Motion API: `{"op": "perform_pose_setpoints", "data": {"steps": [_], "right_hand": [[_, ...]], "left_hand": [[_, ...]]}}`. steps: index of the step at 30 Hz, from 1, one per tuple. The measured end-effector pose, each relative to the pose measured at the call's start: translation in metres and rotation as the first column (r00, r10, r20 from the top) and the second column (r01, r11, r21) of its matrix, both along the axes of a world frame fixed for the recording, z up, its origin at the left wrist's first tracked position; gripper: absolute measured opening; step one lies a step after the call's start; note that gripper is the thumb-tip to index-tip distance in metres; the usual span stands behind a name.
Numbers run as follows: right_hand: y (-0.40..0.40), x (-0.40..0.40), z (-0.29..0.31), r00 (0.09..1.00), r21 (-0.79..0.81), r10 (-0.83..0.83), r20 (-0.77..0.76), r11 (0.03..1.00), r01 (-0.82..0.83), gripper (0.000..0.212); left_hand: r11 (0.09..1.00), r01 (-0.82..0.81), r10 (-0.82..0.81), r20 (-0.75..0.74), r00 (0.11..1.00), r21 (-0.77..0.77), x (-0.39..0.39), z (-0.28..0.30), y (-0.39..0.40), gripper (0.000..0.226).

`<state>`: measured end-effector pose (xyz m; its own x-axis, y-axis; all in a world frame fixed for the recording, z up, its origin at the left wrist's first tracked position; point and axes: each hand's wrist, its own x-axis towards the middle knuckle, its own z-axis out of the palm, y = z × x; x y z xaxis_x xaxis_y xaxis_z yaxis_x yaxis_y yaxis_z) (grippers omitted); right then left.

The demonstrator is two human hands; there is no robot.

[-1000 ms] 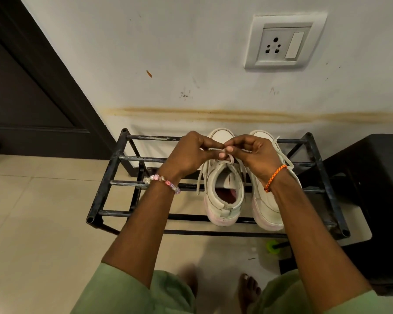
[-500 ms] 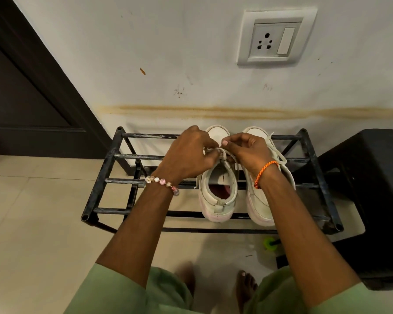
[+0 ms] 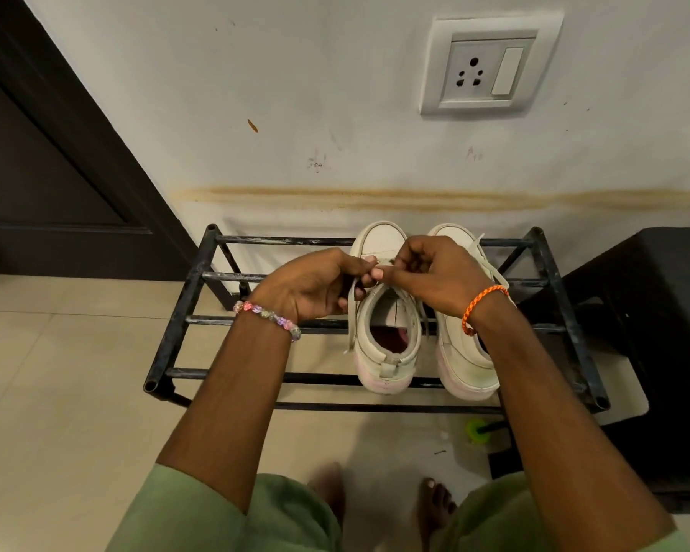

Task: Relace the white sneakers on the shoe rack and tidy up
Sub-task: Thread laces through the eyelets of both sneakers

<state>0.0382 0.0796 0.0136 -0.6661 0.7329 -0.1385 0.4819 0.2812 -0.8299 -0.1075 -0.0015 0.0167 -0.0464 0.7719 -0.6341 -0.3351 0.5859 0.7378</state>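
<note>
1. Your left hand point(image 3: 315, 284) sits just left of centre frame, fingers curled, pinching the white lace point(image 3: 352, 300) of the left sneaker point(image 3: 387, 336); a loose length of that lace hangs down the shoe's left side.
2. Your right hand point(image 3: 439, 272) meets it from the right, fingers curled, thumb and forefinger pinching the same lace above the shoe's opening. The fingertips of both hands touch.
3. The left sneaker stands upright on the black metal shoe rack point(image 3: 184, 312) at centre frame, toe toward the wall, heel toward you.
4. The right sneaker point(image 3: 467, 352) stands just beside it, partly hidden under your right wrist; its laces point(image 3: 490, 264) show beyond your hand.
5. A beaded bracelet point(image 3: 267, 316) circles your left wrist, an orange braided band point(image 3: 483, 304) your right.
6. A wall socket point(image 3: 486, 65) sits in the upper right of the frame, a dark door point(image 3: 36, 153) at the left edge, and a black stool point(image 3: 662, 312) at the right edge.
7. A small green object point(image 3: 475, 431) lies on the floor under the rack, lower right.
</note>
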Motion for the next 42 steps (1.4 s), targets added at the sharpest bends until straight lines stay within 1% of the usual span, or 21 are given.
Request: {"op": "perform_pose_setpoints", "data": {"steps": [5, 10, 13, 15, 17, 19, 21, 24, 26, 27, 29, 30, 32, 34, 35, 37, 38, 40, 42], "right_hand": [[0.001, 0.001, 0.0, 0.999, 0.09, -0.021, 0.038, 0.996, 0.017, 0.027], [-0.001, 0.003, 0.002, 0.995, 0.235, 0.007, 0.101, 0.972, -0.031, 0.023], [-0.001, 0.005, 0.001, 0.993, 0.296, 0.028, 0.114, 0.953, -0.061, 0.02], [0.003, 0.008, 0.001, 0.993, 0.339, -0.002, 0.121, 0.94, -0.04, 0.019], [0.007, 0.011, 0.003, 0.995, 0.315, -0.036, 0.095, 0.949, 0.004, 0.022], [0.008, 0.012, 0.002, 0.999, 0.204, -0.021, 0.046, 0.979, 0.011, 0.021], [0.007, 0.01, -0.003, 1.0, 0.095, -0.007, 0.02, 0.995, 0.005, 0.017], [0.007, 0.009, -0.005, 0.998, 0.022, -0.037, -0.041, 0.999, 0.038, 0.013], [0.008, 0.011, -0.002, 0.995, -0.026, -0.006, -0.099, 1.0, 0.004, 0.016], [0.008, 0.012, 0.001, 0.993, -0.047, 0.037, -0.111, 0.998, -0.043, 0.022], [0.005, 0.012, 0.003, 0.984, -0.024, 0.141, -0.105, 0.989, -0.144, 0.034], [0.003, 0.011, 0.002, 0.981, 0.017, 0.169, -0.099, 0.986, -0.168, 0.035], [0.001, 0.008, -0.003, 0.982, 0.1, 0.156, -0.109, 0.984, -0.145, 0.028], [0.003, 0.006, -0.007, 0.988, 0.156, 0.115, -0.107, 0.983, -0.097, 0.019], [0.004, 0.005, -0.008, 0.99, 0.167, 0.101, -0.099, 0.983, -0.083, 0.015], [0.006, 0.004, -0.01, 0.994, 0.165, 0.07, -0.079, 0.985, -0.056, 0.01], [0.006, 0.003, -0.011, 0.997, 0.167, 0.051, -0.062, 0.985, -0.04, 0.01], [0.006, 0.0, -0.012, 1.0, 0.188, 0.017, -0.011, 0.982, -0.015, 0.013], [0.005, -0.003, -0.013, 0.999, 0.199, 0.006, 0.032, 0.98, -0.012, 0.015]], "left_hand": [[1.0, 0.018, -0.018, -0.06, 0.998, 0.005, -0.001, -0.002, 0.001, 0.016], [0.998, 0.04, -0.03, -0.215, 0.976, 0.042, 0.0, -0.001, 0.004, 0.014], [0.995, 0.083, -0.064, -0.284, 0.957, 0.057, -0.006, -0.002, 0.004, 0.019], [0.994, 0.077, -0.051, -0.302, 0.952, 0.074, -0.011, -0.001, 0.001, 0.021], [0.993, 0.071, -0.041, -0.275, 0.96, 0.099, -0.012, 0.002, -0.002, 0.02], [0.992, 0.075, -0.053, -0.206, 0.977, 0.102, -0.009, 0.003, -0.003, 0.019], [0.996, 0.079, -0.068, -0.195, 0.978, 0.05, -0.006, 0.001, -0.002, 0.018], [0.998, 0.062, -0.062, -0.198, 0.978, -0.005, -0.004, -0.001, 0.0, 0.018], [0.999, 0.049, -0.052, -0.197, 0.979, -0.02, -0.006, -0.001, 0.001, 0.016], [0.999, 0.04, -0.044, -0.194, 0.98, -0.025, -0.006, 0.0, 0.001, 0.016], [0.999, 0.025, -0.03, -0.18, 0.983, -0.031, -0.006, 0.0, 0.001, 0.015], [0.999, 0.021, -0.026, -0.169, 0.985, -0.036, -0.007, 0.001, 0.001, 0.015], [0.999, 0.019, -0.025, -0.145, 0.989, -0.041, -0.006, 0.0, 0.001, 0.014], [0.999, 0.026, -0.03, -0.156, 0.987, -0.028, -0.007, 0.0, 0.001, 0.015], [0.999, 0.031, -0.032, -0.188, 0.982, -0.013, -0.007, 0.0, 0.001, 0.015], [0.999, 0.039, -0.029, -0.311, 0.95, 0.026, -0.005, 0.002, 0.001, 0.018], [0.998, 0.047, -0.025, -0.397, 0.917, 0.047, -0.003, 0.002, 0.002, 0.019], [0.992, 0.07, 0.001, -0.574, 0.819, 0.101, -0.001, 0.0, 0.003, 0.02], [0.976, 0.113, 0.043, -0.669, 0.742, 0.188, -0.001, -0.003, 0.004, 0.022]]}}
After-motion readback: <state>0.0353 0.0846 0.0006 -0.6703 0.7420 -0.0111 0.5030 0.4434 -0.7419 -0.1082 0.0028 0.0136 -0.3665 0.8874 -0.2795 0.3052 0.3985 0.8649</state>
